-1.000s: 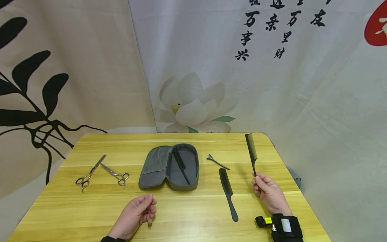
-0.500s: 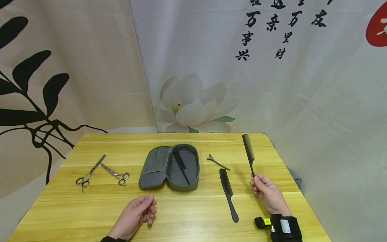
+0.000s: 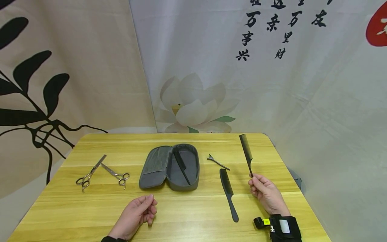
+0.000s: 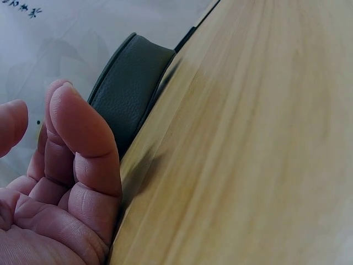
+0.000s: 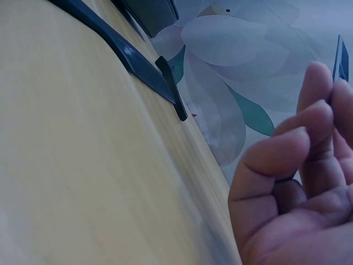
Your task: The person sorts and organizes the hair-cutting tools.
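A black tail comb [image 3: 246, 149] points up from my right hand [image 3: 267, 193], which pinches its thin tail between thumb and fingers above the table's right side. In the right wrist view only a sliver of that comb [image 5: 341, 58] shows past the fingertips. My left hand [image 3: 134, 215] rests near the table's front, loosely curled with nothing in it. Beyond it stands an unzipped grey case [image 3: 198, 178], its lid laid to the left; the left wrist view shows the case's side [image 4: 135, 77]. Inside lies another black tail comb [image 3: 179, 161].
Left of the case lie thinning scissors [image 3: 90, 173] and a second pair of scissors [image 3: 116, 174]. A hair clip [image 3: 218, 162] and a black handled comb [image 3: 227, 190] lie between the case and my right hand. A printed cloth [image 3: 272, 94] hangs behind the wooden table [image 3: 181, 222].
My right hand has drifted slightly left with the tail comb in it. The left hand and the things on the table have stayed in place.
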Demonstrator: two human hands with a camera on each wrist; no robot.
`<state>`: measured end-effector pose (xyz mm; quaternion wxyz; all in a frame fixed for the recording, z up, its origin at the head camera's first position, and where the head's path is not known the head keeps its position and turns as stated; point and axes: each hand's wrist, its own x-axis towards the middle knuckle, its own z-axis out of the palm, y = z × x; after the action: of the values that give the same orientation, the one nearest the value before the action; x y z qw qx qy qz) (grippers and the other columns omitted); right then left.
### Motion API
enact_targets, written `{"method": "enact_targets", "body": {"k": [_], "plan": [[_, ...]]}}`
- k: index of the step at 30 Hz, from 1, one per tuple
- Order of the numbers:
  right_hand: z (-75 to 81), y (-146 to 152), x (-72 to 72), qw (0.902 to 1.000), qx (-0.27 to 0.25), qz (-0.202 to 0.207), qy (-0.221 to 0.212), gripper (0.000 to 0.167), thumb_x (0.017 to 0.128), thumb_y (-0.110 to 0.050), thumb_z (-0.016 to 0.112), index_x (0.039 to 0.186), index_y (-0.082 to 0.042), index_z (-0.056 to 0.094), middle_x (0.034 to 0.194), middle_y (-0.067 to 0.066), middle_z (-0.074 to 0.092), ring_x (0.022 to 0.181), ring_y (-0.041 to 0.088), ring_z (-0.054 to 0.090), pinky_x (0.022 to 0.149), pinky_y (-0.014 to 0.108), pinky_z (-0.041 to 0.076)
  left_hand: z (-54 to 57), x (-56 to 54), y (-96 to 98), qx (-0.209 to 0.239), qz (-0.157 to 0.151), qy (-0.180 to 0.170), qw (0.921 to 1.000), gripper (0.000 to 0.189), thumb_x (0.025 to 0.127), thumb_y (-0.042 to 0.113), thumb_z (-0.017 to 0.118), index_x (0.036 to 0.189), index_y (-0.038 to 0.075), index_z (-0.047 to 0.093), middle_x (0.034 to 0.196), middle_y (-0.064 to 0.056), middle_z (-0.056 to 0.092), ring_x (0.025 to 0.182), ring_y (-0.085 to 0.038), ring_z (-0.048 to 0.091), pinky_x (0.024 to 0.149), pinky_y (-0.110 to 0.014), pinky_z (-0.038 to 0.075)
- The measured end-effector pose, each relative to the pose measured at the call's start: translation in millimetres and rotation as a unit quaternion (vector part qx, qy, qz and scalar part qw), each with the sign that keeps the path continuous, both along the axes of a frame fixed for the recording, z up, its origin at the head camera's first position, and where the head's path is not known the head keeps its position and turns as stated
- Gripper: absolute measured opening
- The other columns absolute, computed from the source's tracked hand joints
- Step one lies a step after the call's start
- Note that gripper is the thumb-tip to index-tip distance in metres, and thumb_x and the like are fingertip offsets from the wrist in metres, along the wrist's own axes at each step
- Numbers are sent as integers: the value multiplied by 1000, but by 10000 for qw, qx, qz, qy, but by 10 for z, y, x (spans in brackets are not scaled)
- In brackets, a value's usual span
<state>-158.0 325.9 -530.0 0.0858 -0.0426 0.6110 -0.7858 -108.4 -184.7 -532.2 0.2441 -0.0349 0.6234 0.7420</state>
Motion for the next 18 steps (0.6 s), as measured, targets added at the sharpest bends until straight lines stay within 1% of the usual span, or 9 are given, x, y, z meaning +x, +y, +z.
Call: {"method": "enact_targets", "body": {"k": [4,7,11,14,18], "plan": [[2,-19,-5,10000,60,6,-13,24,115,-19,52,119,-25,75,101,-12,76,82,3,62,75,20,54,7,-6,1,-33,8,-23,10000,42,114,45,49,113,6,65,88,5,69,75,-9,64,67,-27,59],[10,-37,-2,10000,66,20,-6,25,114,-19,52,119,-25,75,101,-12,76,82,3,62,75,20,54,16,-8,-1,-39,-15,-9,10000,42,114,44,49,117,6,66,89,4,69,76,-9,64,68,-27,59],[25,-70,5,9999,96,41,25,25,114,-18,52,118,-26,76,101,-12,76,83,3,62,75,20,54,24,-4,1,-9,-45,39,10000,43,114,44,49,123,5,65,92,4,70,77,-9,64,68,-27,59],[38,-101,8,9998,173,32,40,24,114,-18,54,117,-26,76,100,-12,76,83,3,62,75,20,54,26,1,17,-10,-29,88,10000,42,114,43,50,123,4,65,93,3,70,77,-9,64,68,-26,59],[55,-150,6,9997,256,29,31,21,113,-18,55,116,-25,75,99,-12,76,82,4,62,75,21,54,37,11,60,-195,13,213,9996,43,114,40,52,124,-1,63,93,1,69,75,-10,63,67,-27,59]]}}
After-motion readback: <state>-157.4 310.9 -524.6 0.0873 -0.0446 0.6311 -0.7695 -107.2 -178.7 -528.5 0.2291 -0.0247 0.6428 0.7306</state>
